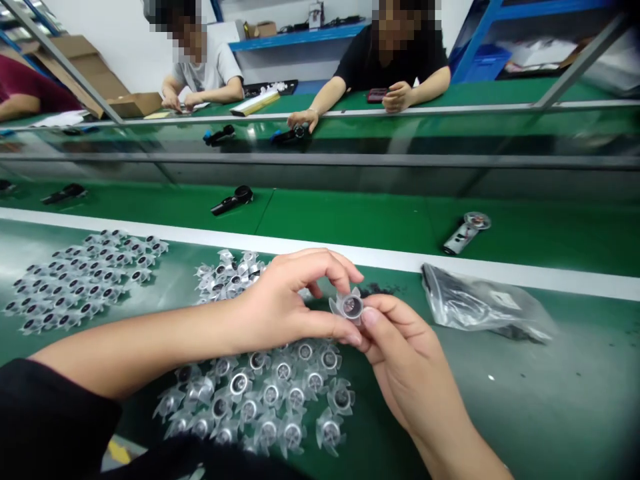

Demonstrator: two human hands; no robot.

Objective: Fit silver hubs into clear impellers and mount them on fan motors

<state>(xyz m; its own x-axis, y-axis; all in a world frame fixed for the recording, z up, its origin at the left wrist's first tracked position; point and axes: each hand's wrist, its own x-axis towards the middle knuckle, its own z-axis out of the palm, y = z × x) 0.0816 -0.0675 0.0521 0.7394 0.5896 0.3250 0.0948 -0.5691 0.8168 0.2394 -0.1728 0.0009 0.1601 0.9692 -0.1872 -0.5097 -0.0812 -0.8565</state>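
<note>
Between my two hands is a small clear plastic fan blade, with its round hub facing up toward me. My right hand pinches its right side between thumb and fingers. From the left, my left hand curves its thumb and fingers around the same piece. Below my left forearm, many similar fan blades lie hub up on the green bench. Another cluster of fan blades sits behind my left wrist, partly hidden by it. Farther left, more fan blades with dark hub centres stand in rows.
A clear plastic bag of dark parts lies right of my hands. Past the white strip, a green belt carries a black handheld device and a silver one. Across a metal rail, co-workers sit; a co-worker's hand touches another device.
</note>
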